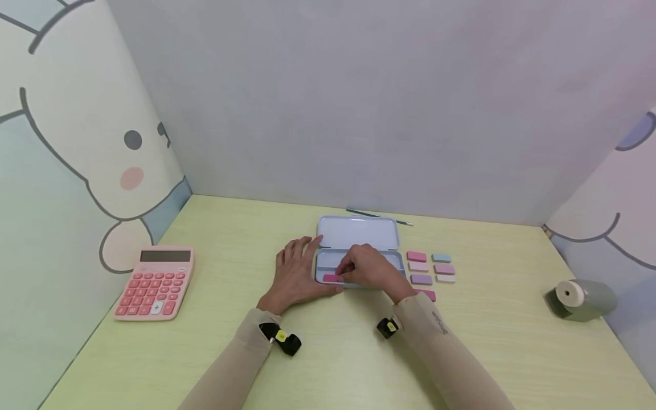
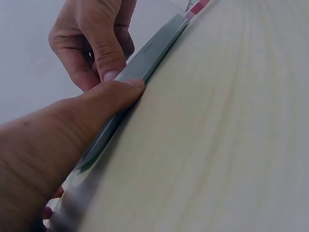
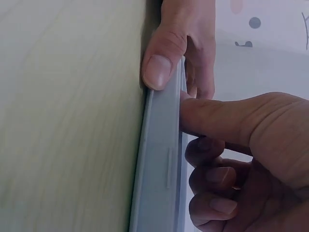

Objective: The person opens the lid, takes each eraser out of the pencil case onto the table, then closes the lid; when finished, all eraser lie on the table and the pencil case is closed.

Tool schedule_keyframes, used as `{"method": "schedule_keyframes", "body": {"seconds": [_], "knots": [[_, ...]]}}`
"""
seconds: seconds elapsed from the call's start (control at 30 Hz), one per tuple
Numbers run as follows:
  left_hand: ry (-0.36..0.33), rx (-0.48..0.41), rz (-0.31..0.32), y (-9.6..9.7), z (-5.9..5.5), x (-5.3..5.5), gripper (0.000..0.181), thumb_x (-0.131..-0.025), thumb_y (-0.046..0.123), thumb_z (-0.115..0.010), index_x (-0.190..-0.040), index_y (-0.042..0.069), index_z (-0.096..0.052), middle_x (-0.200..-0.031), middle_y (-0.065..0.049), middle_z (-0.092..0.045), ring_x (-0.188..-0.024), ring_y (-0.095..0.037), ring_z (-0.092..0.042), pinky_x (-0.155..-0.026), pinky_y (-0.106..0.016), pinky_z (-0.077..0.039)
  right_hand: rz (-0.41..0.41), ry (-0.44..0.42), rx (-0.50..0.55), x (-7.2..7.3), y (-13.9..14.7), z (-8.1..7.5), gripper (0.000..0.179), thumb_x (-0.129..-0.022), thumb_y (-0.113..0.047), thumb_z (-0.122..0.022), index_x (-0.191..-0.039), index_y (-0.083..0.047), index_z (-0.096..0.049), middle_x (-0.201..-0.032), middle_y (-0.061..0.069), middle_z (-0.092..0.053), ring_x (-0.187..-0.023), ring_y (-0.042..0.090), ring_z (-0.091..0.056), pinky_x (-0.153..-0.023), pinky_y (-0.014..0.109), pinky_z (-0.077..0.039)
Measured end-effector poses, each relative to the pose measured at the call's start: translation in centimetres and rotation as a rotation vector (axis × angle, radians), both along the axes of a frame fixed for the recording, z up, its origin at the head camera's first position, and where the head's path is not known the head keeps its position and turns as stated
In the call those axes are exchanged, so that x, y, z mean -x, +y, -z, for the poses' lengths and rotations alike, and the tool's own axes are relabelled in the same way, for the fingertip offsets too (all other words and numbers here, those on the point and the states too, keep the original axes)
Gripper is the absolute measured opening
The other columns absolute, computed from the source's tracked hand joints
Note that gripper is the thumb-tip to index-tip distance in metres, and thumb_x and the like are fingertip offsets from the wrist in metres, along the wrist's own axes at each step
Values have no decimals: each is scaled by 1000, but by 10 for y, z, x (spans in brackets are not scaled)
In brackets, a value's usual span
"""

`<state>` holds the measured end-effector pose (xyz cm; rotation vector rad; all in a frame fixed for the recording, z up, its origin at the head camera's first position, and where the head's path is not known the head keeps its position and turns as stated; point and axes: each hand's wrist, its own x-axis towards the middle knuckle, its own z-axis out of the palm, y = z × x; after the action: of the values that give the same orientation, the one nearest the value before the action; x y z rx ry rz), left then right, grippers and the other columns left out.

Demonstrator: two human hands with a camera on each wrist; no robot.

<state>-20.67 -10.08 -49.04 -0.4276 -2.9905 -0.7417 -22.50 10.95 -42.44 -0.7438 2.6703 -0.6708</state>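
A light-blue pencil case (image 1: 357, 232) stands with its lid raised at the back. My left hand (image 1: 295, 276) lies at its left side, fingers spread and straight, the thumb pressed along the front wall. Over the case bends my right hand (image 1: 370, 266), its thumb and fingertips at the right end of a bright pink eraser (image 1: 330, 278). That eraser lies lengthwise in the front left part of the case. In the right wrist view the right thumb (image 3: 217, 116) reaches behind the case wall (image 3: 157, 159), which hides the fingertips and the eraser.
Several block erasers lie right of the case, among them a purple one (image 1: 421, 279) and a blue one (image 1: 441, 258). Behind the lid is a pencil (image 1: 379, 216). A pink calculator (image 1: 156, 283) lies far left; a grey-green cylinder with a white end (image 1: 584, 299) lies far right.
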Motion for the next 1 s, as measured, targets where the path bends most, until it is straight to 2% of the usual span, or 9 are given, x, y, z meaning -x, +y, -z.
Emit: {"method": "schedule_keyframes", "body": {"seconds": [0.17,0.4,0.57,0.73,0.87,1.0], "knots": [[-2,-4,2,0,1,0,124,-72,74,-84,-170,24,-28,-168,-15,-36,-156,-42,-29,-124,-65,-27,13,-1,18,0,1,1,2,-92,-12,-85,-93,-13,-86,-85,-4,-79,-78,12,-57,-75,27,-48],[-1,-1,3,1,1,-1,125,-71,76,-84,-171,24,-28,-168,-15,-36,-155,-42,-29,-124,-66,-27,55,-6,46,0,9,5,8,-92,-18,-86,-86,-17,-81,-89,-7,-76,-87,13,-58,-85,33,-49],[-6,10,-2,1,-1,-1,126,-71,77,-83,-171,25,-27,-168,-15,-36,-155,-42,-29,-124,-65,-27,90,18,99,-4,19,5,9,-92,-17,-83,-84,-18,-80,-88,-5,-71,-86,15,-55,-80,32,-46],[-8,3,-9,1,-1,-1,126,-71,78,-83,-170,24,-29,-168,-15,-36,-155,-41,-29,-125,-66,-27,149,70,133,-10,37,6,7,-92,-15,-80,-86,-17,-79,-85,0,-63,-83,18,-53,-75,32,-42],[-7,2,-12,2,1,0,126,-70,79,-83,-170,25,-29,-168,-14,-36,-156,-41,-29,-125,-66,-27,220,70,122,-15,57,3,6,-93,-17,-80,-88,-18,-78,-88,1,-62,-87,21,-53,-78,33,-42],[-2,-1,-12,1,2,1,126,-69,80,-82,-170,26,-30,-168,-13,-36,-156,-40,-29,-125,-66,-27,252,78,100,-20,81,0,6,-93,-15,-79,-88,-18,-77,-86,2,-59,-86,20,-52,-76,32,-41]]}}
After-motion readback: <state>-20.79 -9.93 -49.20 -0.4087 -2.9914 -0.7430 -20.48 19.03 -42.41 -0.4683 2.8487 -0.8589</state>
